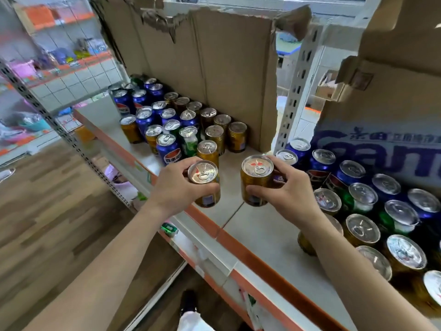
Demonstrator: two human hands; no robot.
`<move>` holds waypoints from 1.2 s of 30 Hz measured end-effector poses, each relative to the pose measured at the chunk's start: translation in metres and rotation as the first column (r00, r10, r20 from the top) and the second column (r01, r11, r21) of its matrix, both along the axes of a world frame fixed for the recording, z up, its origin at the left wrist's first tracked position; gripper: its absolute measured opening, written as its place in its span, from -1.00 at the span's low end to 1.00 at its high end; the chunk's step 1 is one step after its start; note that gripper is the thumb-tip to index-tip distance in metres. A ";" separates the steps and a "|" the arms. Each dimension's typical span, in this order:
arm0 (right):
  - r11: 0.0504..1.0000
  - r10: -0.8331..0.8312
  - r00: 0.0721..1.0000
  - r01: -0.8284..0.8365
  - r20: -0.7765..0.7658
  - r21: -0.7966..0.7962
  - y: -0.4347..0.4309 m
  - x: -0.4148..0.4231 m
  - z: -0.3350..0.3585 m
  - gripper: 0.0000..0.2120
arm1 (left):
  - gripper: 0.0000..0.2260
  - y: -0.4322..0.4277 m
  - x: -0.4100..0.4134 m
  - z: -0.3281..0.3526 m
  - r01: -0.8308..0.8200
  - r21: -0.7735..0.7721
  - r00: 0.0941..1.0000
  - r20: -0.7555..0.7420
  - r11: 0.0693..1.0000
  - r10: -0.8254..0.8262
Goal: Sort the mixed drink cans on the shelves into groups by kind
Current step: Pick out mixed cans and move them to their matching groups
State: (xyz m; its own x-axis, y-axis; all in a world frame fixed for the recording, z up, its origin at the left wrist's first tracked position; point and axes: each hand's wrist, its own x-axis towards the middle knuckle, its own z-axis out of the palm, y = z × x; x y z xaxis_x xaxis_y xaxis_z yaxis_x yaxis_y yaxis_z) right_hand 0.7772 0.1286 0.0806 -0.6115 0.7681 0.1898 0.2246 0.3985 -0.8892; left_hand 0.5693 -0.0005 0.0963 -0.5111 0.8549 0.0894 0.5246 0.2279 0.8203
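Note:
My left hand [176, 187] grips a gold can [207, 197] over the shelf's front edge. My right hand [284, 189] grips a second gold can [253, 185] a little to the right, above the bare shelf [262, 230]. To the left stands a mixed cluster: blue cans [167, 149], a green can [189, 142] and several gold cans [237, 136]. On the right stands another mixed group of blue cans [322, 161], green cans [396, 218] and gold cans [405, 256].
A torn cardboard sheet [214, 68] stands behind the left cluster. A printed cardboard box [381, 115] stands behind the right group. A white perforated upright [296, 91] divides the two bays. An orange strip [262, 263] edges the shelf; wooden floor lies below left.

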 end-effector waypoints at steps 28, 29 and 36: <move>0.885 -0.431 0.891 0.449 0.143 -0.122 0.053 -0.165 -0.084 -0.32 | -0.57 0.070 -0.145 -0.087 0.333 -0.066 0.876 -0.347 0.941 -0.334; 0.879 -0.441 0.886 0.458 0.139 -0.133 0.054 -0.167 -0.086 -0.34 | -0.55 0.070 -0.145 -0.088 0.336 -0.061 0.871 -0.360 0.940 -0.334; 0.866 -0.460 0.875 0.480 0.153 -0.142 0.056 -0.175 -0.088 -0.40 | -0.55 0.067 -0.146 -0.097 0.355 -0.071 0.836 -0.423 0.932 -0.351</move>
